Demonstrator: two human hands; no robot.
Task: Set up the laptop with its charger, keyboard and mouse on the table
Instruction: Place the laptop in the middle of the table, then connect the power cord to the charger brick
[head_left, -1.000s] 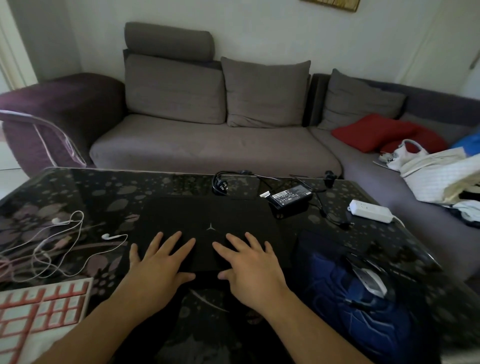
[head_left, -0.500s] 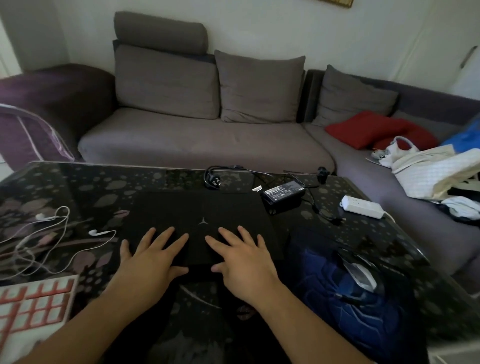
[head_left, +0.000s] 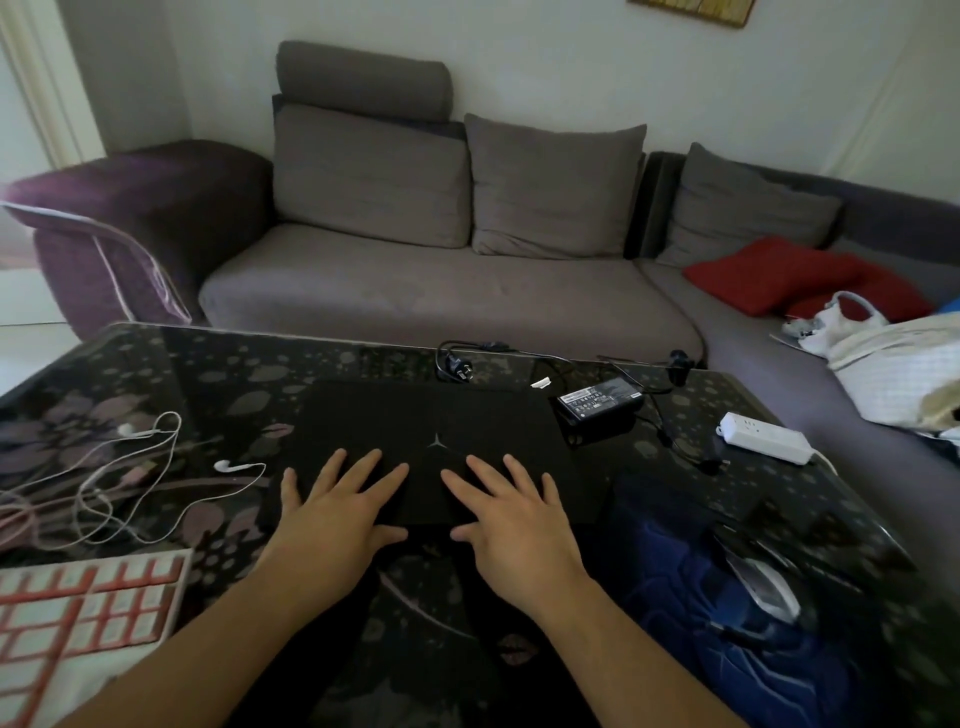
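While laptop (head_left: 426, 415) lies closed on table (head_left: 156, 364), both hands rest flat, fingers spread, gripping nothing: left hand (head_left: 337, 512), right hand (head_left: 511, 519).

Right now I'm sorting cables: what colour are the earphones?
White earphones, best seen in the head view, left of the laptop.

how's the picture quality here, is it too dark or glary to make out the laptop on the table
Head view: dim; the closed black laptop nearly merges with the glossy dark table, whose far edge mirrors the sofa. Wide-angle bending at the sides; both hands sharp, the mouse softer.
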